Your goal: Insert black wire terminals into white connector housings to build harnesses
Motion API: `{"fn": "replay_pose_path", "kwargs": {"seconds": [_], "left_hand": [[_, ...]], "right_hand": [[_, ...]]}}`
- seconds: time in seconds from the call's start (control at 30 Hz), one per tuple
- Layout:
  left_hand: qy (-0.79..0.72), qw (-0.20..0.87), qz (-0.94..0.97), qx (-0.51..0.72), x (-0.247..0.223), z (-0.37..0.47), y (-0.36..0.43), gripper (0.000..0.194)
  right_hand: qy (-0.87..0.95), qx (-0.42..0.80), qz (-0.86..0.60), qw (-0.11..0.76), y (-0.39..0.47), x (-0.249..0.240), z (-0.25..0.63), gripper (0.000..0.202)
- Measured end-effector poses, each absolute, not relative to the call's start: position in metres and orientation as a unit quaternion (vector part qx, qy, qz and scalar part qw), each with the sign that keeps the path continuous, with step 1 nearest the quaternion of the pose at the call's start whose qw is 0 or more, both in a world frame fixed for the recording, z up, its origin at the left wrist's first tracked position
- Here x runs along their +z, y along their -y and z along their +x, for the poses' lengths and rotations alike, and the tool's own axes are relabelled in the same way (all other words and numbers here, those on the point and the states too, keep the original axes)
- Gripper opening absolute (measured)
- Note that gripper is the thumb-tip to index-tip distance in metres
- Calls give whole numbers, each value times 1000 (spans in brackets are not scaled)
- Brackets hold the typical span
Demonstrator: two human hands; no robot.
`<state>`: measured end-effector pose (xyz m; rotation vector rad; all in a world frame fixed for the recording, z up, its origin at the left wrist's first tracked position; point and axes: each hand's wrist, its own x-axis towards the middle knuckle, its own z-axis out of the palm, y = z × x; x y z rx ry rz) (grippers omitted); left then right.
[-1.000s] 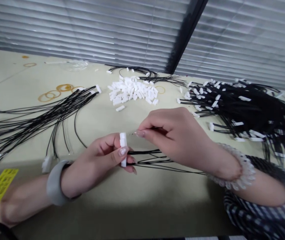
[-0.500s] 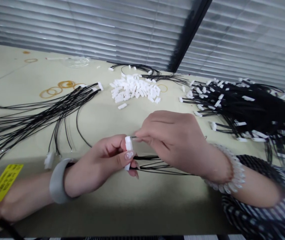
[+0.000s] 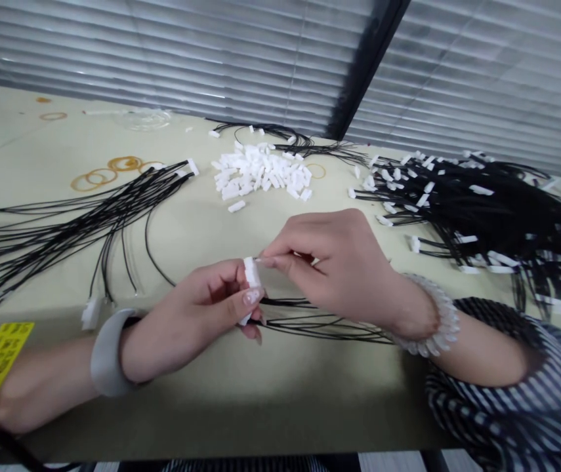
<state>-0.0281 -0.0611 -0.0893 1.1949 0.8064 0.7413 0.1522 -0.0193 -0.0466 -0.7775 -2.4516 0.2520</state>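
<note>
White and narrow, a connector [image 3: 252,274] is held above the near part of the bench [image 3: 270,400], pinched between the thumb and fingers of the left hand [image 3: 194,314]. Its upper end is left exposed above the thumb, while its middle is covered. From its lower part, black wires [image 3: 332,330] are led off to the right, passing below the right hand [image 3: 334,269]. By that hand, thumb and forefinger are pressed together on a thin dark piece [image 3: 259,258], of which only a short bit is shown, right at the connector's upper end; whether it has been seated there cannot be told.

A grey wristband [image 3: 107,354] is worn on the left wrist, and a clear coiled bracelet [image 3: 435,314] on the right, next to a striped sleeve [image 3: 511,406].

Beyond the hands, white housings [image 3: 263,172] are heaped, with a single one set just in front. To the left, a wire bundle [image 3: 127,196] is spread, and behind it yellowish rubber bands [image 3: 125,164] are scattered. To the right, a large dark heap of wired connectors [image 3: 497,203] is piled. The far edge is backed by window blinds [image 3: 162,59].
</note>
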Motion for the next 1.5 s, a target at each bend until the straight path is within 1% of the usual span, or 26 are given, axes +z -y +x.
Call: {"fn": "replay_pose_path", "kwargs": {"seconds": [0.13, 0.3, 0.4, 0.47, 0.57, 0.6, 0.63, 0.7, 0.77, 0.8, 0.93, 1.03, 1.13, 1.2, 1.27, 1.33, 1.4, 1.5], "left_hand": [[-360, 701, 503, 356, -93, -28, 61, 17], [-386, 700, 472, 372, -94, -26, 61, 19], [-396, 689, 476, 376, -94, -26, 61, 19], [-394, 682, 487, 378, -95, -27, 62, 17], [-401, 668, 490, 390, -96, -28, 63, 17], [-408, 663, 487, 395, -96, -28, 63, 18], [-415, 658, 485, 400, -96, -27, 63, 19], [-425, 651, 480, 407, -96, -27, 64, 20], [-429, 645, 481, 412, -96, -27, 64, 19], [-431, 637, 488, 412, -96, -27, 64, 18], [-448, 578, 540, 416, -95, -27, 67, 19], [-455, 558, 546, 430, -94, -26, 69, 20], [-467, 564, 529, 429, -93, -24, 71, 21], [-474, 570, 520, 423, -92, -23, 71, 22], [-477, 566, 521, 424, -90, -22, 72, 21], [-475, 555, 535, 425, -88, -22, 72, 20], [-472, 547, 549, 420, -88, -22, 71, 21], [-470, 558, 551, 406, -90, -23, 71, 22]], "right_hand": [[901, 97, -303, 295, 19, -47, 152, 16], [869, 171, -341, 316, 22, -48, 150, 15], [862, 189, -350, 315, 22, -52, 148, 17], [865, 173, -342, 323, 21, -52, 148, 14], [868, 105, -344, 343, 18, -39, 155, 10], [870, 84, -357, 330, 18, -32, 160, 13], [876, 72, -375, 294, 19, -24, 166, 20], [898, 79, -397, 175, 22, -12, 178, 36], [909, 96, -398, 81, 25, -7, 190, 41], [909, 101, -400, 59, 26, -7, 195, 40], [905, 111, -409, 33, 24, -19, 206, 42], [912, 165, -375, 5, 21, -24, 206, 42], [909, 240, -340, 13, 23, -28, 198, 37], [906, 258, -332, 53, 27, -32, 190, 28], [905, 246, -331, 103, 33, -37, 180, 20], [912, 218, -322, 132, 38, -40, 172, 19], [920, 192, -316, 129, 42, -41, 166, 21], [921, 168, -333, 118, 46, -40, 163, 29]]}}
